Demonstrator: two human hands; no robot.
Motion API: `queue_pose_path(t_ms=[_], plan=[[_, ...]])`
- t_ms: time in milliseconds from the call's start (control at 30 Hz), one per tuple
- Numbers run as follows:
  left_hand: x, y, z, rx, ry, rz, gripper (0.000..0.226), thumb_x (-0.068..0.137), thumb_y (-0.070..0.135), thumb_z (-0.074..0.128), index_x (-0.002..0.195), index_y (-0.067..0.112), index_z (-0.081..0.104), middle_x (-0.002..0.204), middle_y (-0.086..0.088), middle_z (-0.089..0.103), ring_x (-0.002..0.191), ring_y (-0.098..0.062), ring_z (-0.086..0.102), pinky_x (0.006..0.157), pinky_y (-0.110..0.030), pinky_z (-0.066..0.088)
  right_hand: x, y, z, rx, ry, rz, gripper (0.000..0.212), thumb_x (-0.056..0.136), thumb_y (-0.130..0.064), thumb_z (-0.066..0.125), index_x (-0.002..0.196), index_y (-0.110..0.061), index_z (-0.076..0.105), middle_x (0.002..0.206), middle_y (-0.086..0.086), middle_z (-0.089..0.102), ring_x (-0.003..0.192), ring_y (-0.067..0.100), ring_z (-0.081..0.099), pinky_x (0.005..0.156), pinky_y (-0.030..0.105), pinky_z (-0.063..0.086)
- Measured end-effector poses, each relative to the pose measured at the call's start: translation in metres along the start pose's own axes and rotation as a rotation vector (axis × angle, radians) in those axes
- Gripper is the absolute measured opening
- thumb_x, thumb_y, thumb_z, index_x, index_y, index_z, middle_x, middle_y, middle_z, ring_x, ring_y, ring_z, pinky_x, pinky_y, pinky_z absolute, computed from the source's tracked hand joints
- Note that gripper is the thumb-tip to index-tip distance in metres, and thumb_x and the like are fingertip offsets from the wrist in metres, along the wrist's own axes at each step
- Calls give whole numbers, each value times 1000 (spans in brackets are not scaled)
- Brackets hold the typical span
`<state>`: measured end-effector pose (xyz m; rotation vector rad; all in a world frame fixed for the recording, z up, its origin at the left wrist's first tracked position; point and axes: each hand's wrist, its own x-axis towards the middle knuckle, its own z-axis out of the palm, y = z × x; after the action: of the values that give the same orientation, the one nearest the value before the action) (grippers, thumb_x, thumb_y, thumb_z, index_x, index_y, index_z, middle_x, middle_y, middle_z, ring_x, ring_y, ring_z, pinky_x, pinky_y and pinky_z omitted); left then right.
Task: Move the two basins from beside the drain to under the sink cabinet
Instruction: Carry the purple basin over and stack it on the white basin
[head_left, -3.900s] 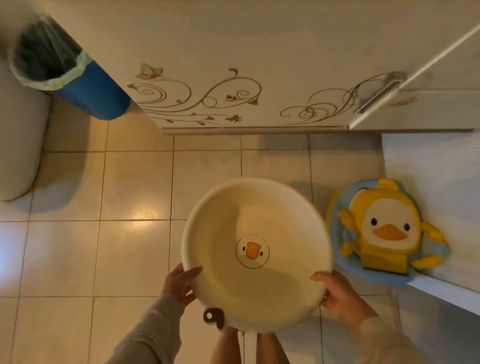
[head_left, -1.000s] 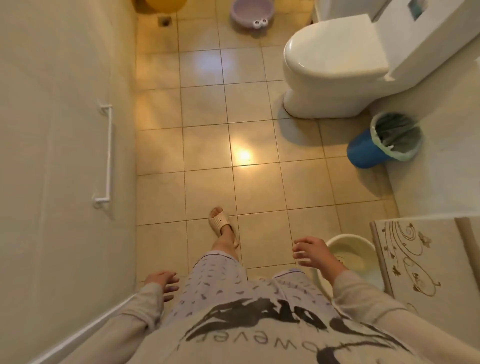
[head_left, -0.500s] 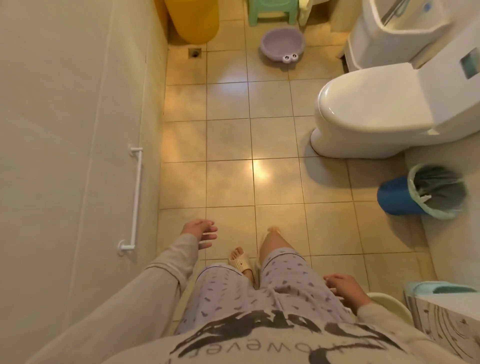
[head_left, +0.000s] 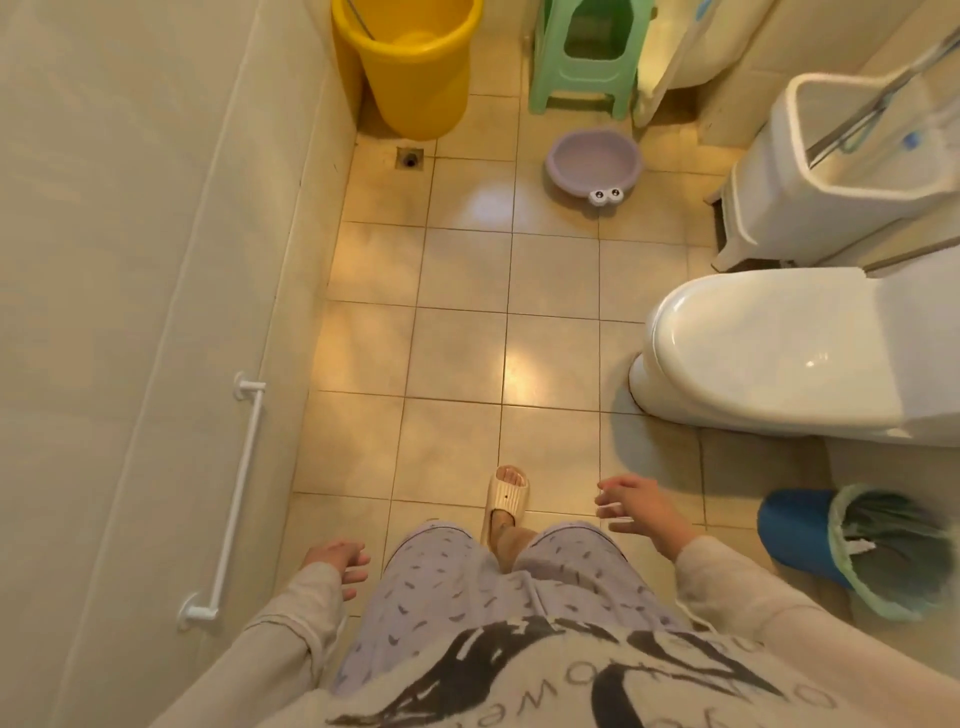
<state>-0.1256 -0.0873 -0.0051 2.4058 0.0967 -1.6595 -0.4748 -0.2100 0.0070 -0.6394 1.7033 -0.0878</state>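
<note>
A small purple basin with two cartoon eyes on its near rim sits on the tiled floor at the far end, to the right of the floor drain. My left hand hangs empty at the lower left, fingers apart. My right hand is raised a little in front of me, also empty with fingers spread. Both hands are far from the purple basin. The cream duck basin and the sink cabinet are out of view.
A yellow bucket stands behind the drain, a green stool beside it. A white toilet fills the right side, a white bin beyond it. A blue waste bin stands at lower right. A wall rail runs along the left.
I let go of the cream basin near the cabinet, turned round and walked toward the drain end. The purple basin and bucket are nearer now; the cream basin has left the view.
</note>
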Motion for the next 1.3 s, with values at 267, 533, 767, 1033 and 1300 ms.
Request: queue_pose_path(t_ms=[267,533,767,1033,1300], plan=[[13,88,8,-47,16,-67,20,90,9,50,71,3,56,70,-9,55,57,-21,46,53,-28,38,55,-120,-19,-81,-3,-79,23,93,-14,48,109,-3,60,95,14,62,74,21,59,63,29,47],[48,274,0,26,-66,-24,23,91,14,50,70,4,53,51,-6,50,39,-17,45,48,-26,46,98,-175,-9,60,56,57,29,92,-15,50,114,2,58,91,14,61,73,22,57,64,31,49],[42,474,12,224,-110,285,5,91,13,49,91,14,54,72,-1,58,58,-13,51,54,-25,39,111,-203,-5,307,173,254,32,92,-14,52,116,6,59,91,16,59,73,26,57,59,30,48],[50,607,56,352,-111,332,10,90,14,50,96,13,58,72,0,62,58,-14,54,53,-26,44,151,-269,-17,436,207,325,26,92,-12,50,111,3,59,77,11,57,64,22,55,57,30,47],[60,648,90,425,-44,140,12,90,9,47,95,4,57,81,-12,59,55,-21,47,57,-28,38,225,-398,-90,566,192,225,16,92,-15,51,104,-7,57,89,12,59,75,22,59,63,31,49]])
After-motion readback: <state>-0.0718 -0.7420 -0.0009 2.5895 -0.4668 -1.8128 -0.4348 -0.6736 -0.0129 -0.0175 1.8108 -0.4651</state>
